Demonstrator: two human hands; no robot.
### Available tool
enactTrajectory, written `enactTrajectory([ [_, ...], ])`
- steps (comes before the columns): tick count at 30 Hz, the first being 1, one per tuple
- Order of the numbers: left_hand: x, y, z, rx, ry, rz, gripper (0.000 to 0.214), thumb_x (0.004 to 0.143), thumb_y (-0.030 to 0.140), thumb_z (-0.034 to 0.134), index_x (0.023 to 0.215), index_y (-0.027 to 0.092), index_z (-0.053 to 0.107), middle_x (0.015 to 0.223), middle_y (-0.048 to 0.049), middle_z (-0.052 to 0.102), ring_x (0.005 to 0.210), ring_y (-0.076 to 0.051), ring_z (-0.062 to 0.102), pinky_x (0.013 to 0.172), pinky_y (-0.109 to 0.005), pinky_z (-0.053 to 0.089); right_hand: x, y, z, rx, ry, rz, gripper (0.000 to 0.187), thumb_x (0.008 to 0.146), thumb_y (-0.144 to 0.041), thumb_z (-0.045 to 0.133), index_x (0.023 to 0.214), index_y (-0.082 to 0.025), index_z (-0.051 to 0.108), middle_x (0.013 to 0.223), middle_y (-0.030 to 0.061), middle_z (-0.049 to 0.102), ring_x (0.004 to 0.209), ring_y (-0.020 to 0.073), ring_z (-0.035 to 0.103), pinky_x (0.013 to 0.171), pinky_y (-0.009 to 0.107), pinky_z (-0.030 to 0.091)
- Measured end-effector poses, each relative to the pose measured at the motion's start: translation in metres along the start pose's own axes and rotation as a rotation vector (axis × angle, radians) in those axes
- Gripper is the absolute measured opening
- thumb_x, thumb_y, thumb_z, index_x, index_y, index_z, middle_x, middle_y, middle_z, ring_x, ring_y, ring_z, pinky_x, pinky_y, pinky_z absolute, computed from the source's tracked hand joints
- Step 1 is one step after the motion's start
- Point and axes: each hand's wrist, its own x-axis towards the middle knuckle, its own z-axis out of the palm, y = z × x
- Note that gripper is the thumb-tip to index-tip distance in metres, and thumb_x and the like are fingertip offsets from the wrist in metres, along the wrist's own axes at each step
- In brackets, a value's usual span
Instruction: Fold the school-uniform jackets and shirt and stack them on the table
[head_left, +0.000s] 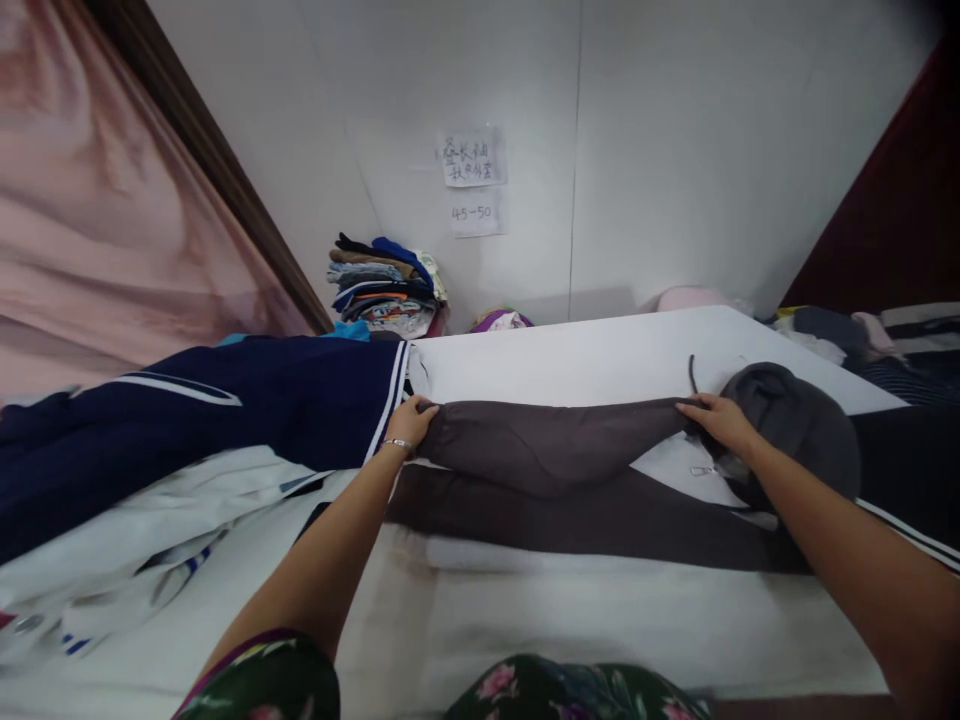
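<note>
A dark grey hooded jacket point(532, 510) lies stretched sideways across the white board, its hood point(787, 420) at the right. A zipper pull and a drawstring show near the hood. My left hand point(411, 422) pinches the left end of the jacket's upper strip. Closer to the hood, my right hand point(716, 420) grips the same strip's upper edge, so the cloth is drawn straight between the two hands. A pale gap separates this strip from the lower part of the jacket on the right. Left of my left hand lies a navy garment point(322, 400) with white stripes.
Folded clothes form a stack point(386, 285) against the wall. White garments point(187, 510) lie at the left, under the navy one. A black garment with white stripes point(907, 470) sits at the right. Handwritten paper notes point(474, 160) hang on the wall; a pink curtain point(120, 180) hangs left.
</note>
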Motion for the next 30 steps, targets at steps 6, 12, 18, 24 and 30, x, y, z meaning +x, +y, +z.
enactTrajectory([
  [6, -0.005, -0.009, 0.011, 0.034, 0.013, -0.008, 0.044, 0.084, 0.037, 0.055, 0.123, 0.016, 0.056, 0.119, -0.0134, 0.065, 0.111, -0.025, 0.060, 0.094, -0.032, 0.044, 0.006, 0.012, 0.007, -0.473, 0.115, -0.100, 0.043, 0.076, -0.048, 0.052, 0.103, -0.019, 0.069, 0.095, 0.0135, 0.072, 0.088, 0.0333, 0.066, 0.077, 0.045, 0.051],
  [12, -0.040, 0.010, 0.020, 0.093, 0.075, 0.374, 0.049, 0.087, 0.038, 0.053, 0.131, 0.017, 0.050, 0.145, -0.0135, 0.044, 0.137, -0.027, 0.035, 0.115, -0.041, 0.023, -0.011, -0.024, 0.029, -0.588, 0.150, -0.562, 0.047, 0.086, -0.040, 0.040, 0.122, -0.018, 0.060, 0.133, 0.0133, 0.055, 0.125, 0.0306, 0.048, 0.105, 0.047, 0.037],
  [18, -0.061, 0.022, 0.048, 0.103, -0.097, 0.425, 0.046, 0.082, 0.047, 0.058, 0.120, 0.021, 0.061, 0.137, -0.0105, 0.054, 0.136, -0.034, 0.035, 0.115, -0.047, 0.023, -0.036, -0.020, 0.090, -0.737, -0.096, -0.547, 0.054, 0.088, -0.054, 0.033, 0.128, -0.026, 0.056, 0.139, 0.0096, 0.051, 0.131, 0.0308, 0.043, 0.105, 0.055, 0.034],
  [24, -0.061, 0.018, 0.039, 0.015, -0.069, 0.355, 0.041, 0.082, 0.044, 0.059, 0.116, 0.022, 0.064, 0.136, -0.0071, 0.055, 0.134, -0.030, 0.039, 0.113, -0.040, 0.026, -0.037, 0.003, 0.099, -0.768, -0.091, -0.544, 0.058, 0.088, -0.054, 0.027, 0.133, -0.025, 0.052, 0.144, 0.0097, 0.047, 0.133, 0.0293, 0.041, 0.107, 0.054, 0.032],
  [30, -0.077, -0.025, 0.013, -0.007, 0.115, -0.061, 0.045, 0.090, 0.040, 0.043, 0.124, 0.014, 0.056, 0.134, -0.0162, 0.054, 0.128, -0.027, 0.046, 0.108, -0.039, 0.033, -0.035, 0.000, 0.095, -0.735, -0.089, -0.527, 0.060, 0.088, -0.055, 0.028, 0.131, -0.023, 0.055, 0.142, 0.0098, 0.049, 0.134, 0.0276, 0.040, 0.109, 0.050, 0.031],
])
